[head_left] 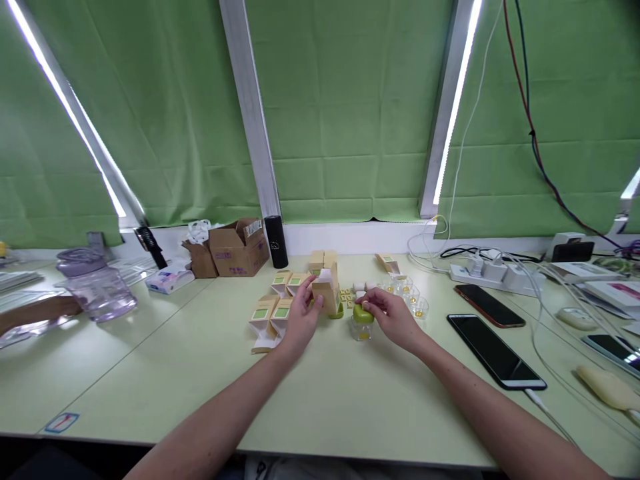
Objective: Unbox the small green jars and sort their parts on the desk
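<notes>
My left hand (302, 312) is closed around the side of a small tan paper box (327, 293), which stands upright with a white flap up at its top. With bent fingers my right hand (393, 313) grips the green lid of a small clear jar (362, 327), which has a yellow mark low on its front. Another green lid (340, 311) lies behind, by the box's foot. Several open tan boxes (270, 317) with green squares stand left of my left hand. Several clear jars (407, 293) sit beyond my right hand, near small yellow stickers (346, 298).
An open cardboard carton (240, 250) and a black cylinder (276, 241) stand at the back left. A purple jug (97, 287) is farther left. To the right lie a white-edged phone (495, 350), a dark phone (489, 305), a power strip (495, 277) and loose cables.
</notes>
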Demonstrator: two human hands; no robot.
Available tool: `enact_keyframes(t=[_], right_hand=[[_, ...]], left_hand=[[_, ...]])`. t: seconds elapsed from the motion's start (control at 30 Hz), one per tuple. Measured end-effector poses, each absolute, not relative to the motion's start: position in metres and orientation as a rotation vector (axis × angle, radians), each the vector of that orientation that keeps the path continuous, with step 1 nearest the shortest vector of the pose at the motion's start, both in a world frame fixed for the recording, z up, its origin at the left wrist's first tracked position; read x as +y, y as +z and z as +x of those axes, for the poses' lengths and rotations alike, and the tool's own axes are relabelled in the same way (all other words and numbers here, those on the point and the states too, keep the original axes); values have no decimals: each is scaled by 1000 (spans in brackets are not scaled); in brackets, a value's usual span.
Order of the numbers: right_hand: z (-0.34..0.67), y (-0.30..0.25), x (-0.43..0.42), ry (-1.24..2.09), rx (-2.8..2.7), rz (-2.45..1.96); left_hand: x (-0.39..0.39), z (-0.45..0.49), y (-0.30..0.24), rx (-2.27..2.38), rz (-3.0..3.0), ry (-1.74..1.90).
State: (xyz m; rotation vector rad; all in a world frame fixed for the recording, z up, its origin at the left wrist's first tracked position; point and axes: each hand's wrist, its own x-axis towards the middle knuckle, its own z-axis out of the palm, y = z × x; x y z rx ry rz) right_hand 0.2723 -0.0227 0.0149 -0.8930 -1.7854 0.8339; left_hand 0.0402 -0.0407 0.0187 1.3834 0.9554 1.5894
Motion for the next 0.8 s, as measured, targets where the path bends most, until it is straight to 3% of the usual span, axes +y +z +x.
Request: enact_keyframes(t=[0.4,0.8], right_hand=[[272,6,-21,708,-1949,-937],[267,6,-24,733,-1741,-932]], left_hand=[[-44,42,18,802,1065,1511],[-44,45,17,712,906,1480]])
